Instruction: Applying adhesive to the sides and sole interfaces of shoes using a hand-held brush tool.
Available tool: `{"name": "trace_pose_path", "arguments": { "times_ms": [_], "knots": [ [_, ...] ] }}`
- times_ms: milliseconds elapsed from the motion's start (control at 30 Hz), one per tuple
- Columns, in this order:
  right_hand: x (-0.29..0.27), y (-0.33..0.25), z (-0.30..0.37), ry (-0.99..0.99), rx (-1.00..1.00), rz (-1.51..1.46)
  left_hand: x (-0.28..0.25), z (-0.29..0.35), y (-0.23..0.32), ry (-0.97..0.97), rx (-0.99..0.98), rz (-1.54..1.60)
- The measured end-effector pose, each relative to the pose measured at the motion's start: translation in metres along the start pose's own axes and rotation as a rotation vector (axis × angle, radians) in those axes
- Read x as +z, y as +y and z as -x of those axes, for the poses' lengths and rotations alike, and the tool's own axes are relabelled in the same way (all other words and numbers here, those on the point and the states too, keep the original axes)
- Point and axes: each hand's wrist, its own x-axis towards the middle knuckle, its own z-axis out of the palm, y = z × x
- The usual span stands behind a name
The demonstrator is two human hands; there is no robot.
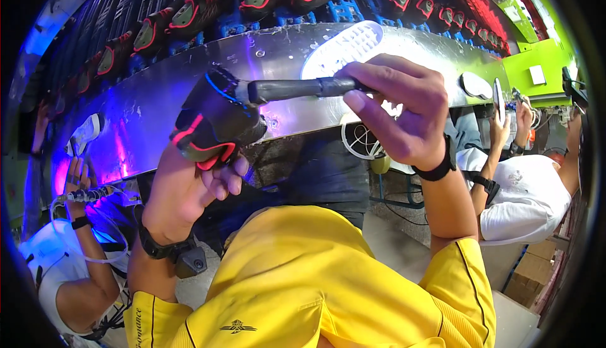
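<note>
My left hand [183,193] is closed around a black shoe upper [211,117] with red trim and a blue stitched line along its edge. The upper is raised above the metal bench and tilted, its stitched edge facing right. In my right hand [404,111], thumb and fingers pinch the far end of a dark-handled brush [287,90]. The bristle end meets the upper near the blue stitching. Beyond the brush, a white shoe sole [344,48] lies under bright light on the bench.
The metal bench [158,105] runs across in front of me. Behind it stand several black-and-red uppers [186,16] on a rack. A co-worker in white [524,190] sits at right, another [63,253] at left holds a shoe sole [85,133]. Another sole [476,86] lies right.
</note>
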Motion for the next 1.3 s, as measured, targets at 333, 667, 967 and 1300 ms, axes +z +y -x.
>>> {"name": "trace_pose_path", "arguments": {
  "times_ms": [333,667,967,1300],
  "knots": [
    [0.023,0.022,0.016,0.03,0.112,-0.299,-0.001,0.005,-0.017,-0.178,-0.269,0.493],
    [0.025,0.038,0.049,-0.014,0.258,-0.295,0.001,-0.004,-0.026,-0.396,-0.188,0.472],
    [0.008,0.027,0.07,0.112,0.529,-0.245,0.058,-0.043,-0.009,-0.18,0.154,0.012],
    [-0.057,0.052,0.106,0.654,0.869,-0.542,0.199,-0.234,0.101,-0.245,0.558,-0.864]
  ]
}}
